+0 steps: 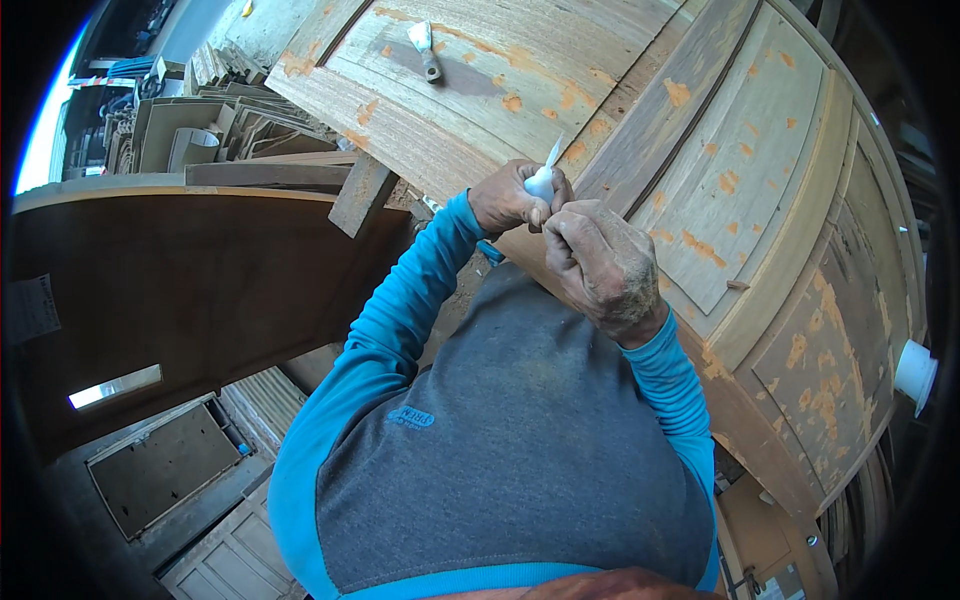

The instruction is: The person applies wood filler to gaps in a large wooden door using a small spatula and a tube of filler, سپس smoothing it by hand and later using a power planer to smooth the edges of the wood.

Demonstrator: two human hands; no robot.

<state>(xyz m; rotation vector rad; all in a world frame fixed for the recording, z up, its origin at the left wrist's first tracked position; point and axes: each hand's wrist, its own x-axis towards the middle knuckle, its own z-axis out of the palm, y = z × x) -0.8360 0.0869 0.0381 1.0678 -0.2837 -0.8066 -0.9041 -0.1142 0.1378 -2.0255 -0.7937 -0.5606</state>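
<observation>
My left hand [500, 200] is closed around a small white squeeze bottle [541, 184] with a thin pointed nozzle tilted up and away from me. Dust coats my right hand [608, 268], whose fingers are curled and pinched right beside the bottle. Whatever the pinch may hold is hidden. Both hands are over the near edge of a wooden panelled door [470, 130], patched with orange-brown filler. On its far part lies a putty knife [424, 48] with a pale smeared blade and dark handle.
A second patched panel [740, 180] adjoins on the right, bearing a small brown wood piece [737, 285]. Beyond its right edge is a white tub [914, 374]. A large dark brown board [180, 290] stands at left, with stacked wood offcuts [280, 130] behind it.
</observation>
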